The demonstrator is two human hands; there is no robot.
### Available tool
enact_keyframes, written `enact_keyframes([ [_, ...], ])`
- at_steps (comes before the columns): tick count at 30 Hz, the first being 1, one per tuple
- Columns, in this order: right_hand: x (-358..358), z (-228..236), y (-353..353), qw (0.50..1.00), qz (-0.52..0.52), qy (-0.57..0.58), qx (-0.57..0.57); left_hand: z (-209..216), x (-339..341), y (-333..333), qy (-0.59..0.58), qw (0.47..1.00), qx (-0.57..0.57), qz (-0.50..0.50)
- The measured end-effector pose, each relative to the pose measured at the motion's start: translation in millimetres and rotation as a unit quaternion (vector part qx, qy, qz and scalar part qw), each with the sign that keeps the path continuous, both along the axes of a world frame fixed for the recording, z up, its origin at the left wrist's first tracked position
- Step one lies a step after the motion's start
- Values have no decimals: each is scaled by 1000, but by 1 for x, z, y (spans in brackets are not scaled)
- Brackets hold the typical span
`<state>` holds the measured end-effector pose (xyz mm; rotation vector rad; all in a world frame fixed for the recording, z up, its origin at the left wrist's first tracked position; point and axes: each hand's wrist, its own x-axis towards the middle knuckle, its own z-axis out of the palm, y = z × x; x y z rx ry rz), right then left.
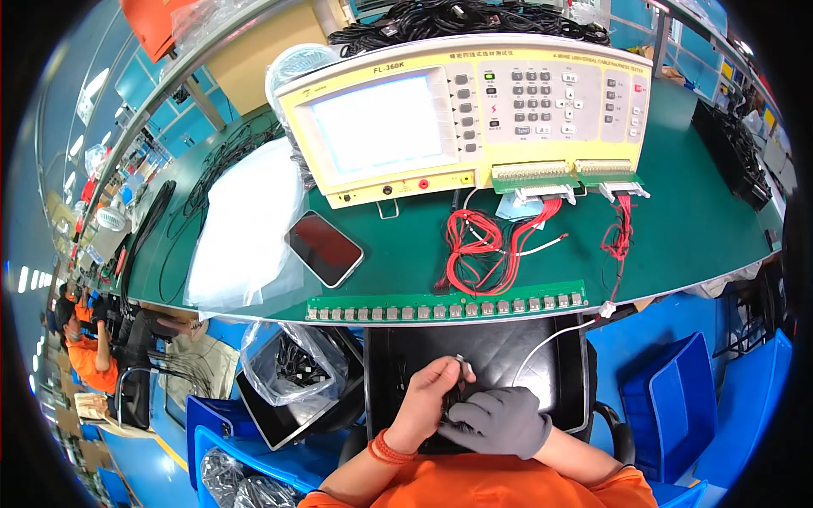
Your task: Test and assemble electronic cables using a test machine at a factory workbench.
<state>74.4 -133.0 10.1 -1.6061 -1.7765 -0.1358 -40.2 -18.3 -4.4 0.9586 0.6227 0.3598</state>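
Note:
My bare left hand (430,391), with a red bracelet at the wrist, pinches a dark cable close to its small metal-tipped plug (463,364). Beside it my right hand (501,421), in a grey glove, is closed on the same cable lower down, near my body. Most of the cable is hidden by the fingers. Both hands are over a black tray (508,339) below the bench edge. Just beyond them lies a long green circuit board (449,310) with a row of metal sockets.
A yellow-framed cable tester (466,110) stands on the green bench (669,229), with red wires (478,245) hanging from it. A phone (326,248) and white plastic sheets (246,220) lie left. Blue bins (669,398) stand right; bagged cables (296,364) sit left. Another person (89,356) sits far left.

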Motion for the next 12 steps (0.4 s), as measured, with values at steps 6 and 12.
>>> enact_keyframes([
  [6, 29, 4, 6, 895, -52, 441, -49, -4, -10, 7, 55, 986, 153, -43],
  [12, 41, -6, 7, 914, 49, 394, -87, 2, -11, 1, 25, 982, 169, -76],
])
